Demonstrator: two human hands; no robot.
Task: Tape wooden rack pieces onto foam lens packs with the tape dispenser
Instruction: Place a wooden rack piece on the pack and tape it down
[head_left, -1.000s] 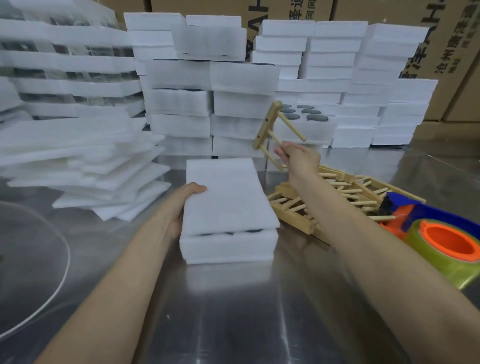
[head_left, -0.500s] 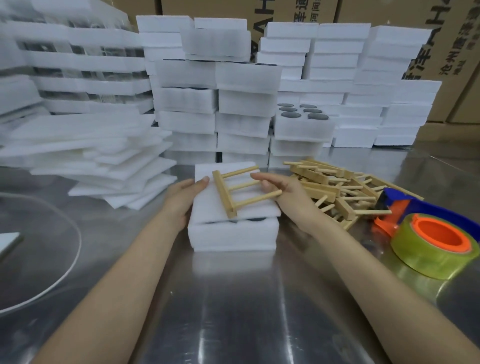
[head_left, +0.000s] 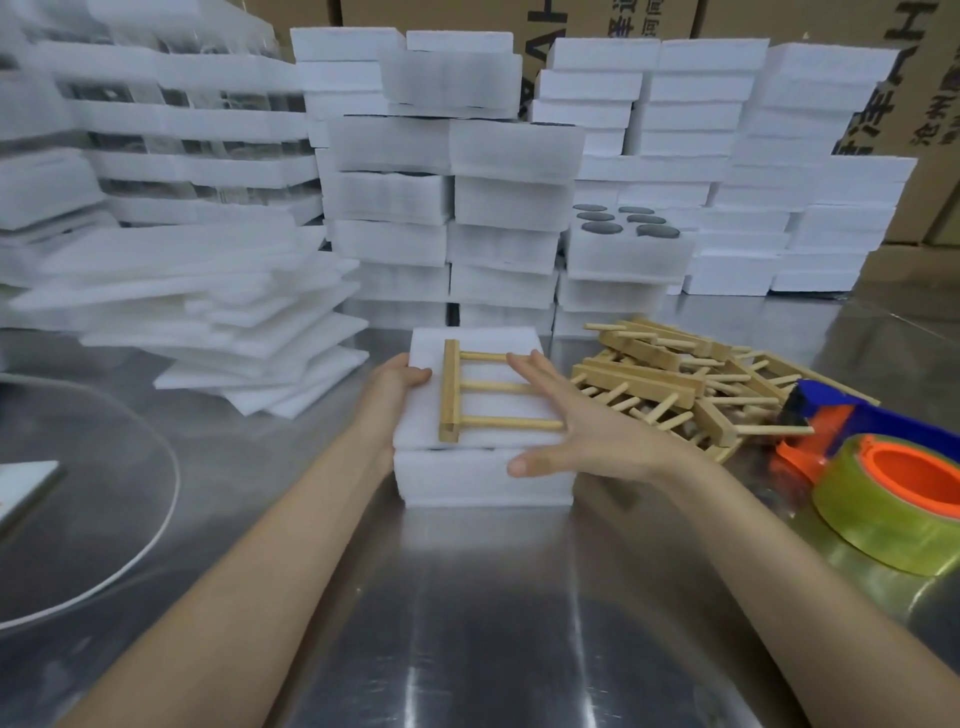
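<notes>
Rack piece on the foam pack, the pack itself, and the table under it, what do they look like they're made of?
The rack piece looks like pale bare wood, matte tan, with a square bar and round dowels. The foam pack seems to be soft white foam, matte with fuzzy edges. The table is probably brushed stainless steel, judging by its grey sheen and streaky reflections.

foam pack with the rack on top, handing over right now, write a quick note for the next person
Left hand grips the foam pack by its left edge, thumb on top.
Right hand lies flat, fingers straight, across the pegs of the wooden rack piece.
The rack piece lies flat on the pack, on the table. The tape dispenser sits untouched at the right, by the pile of spare racks.
Done: rack placed. Left: tape it down; no tape shows yet.
</notes>
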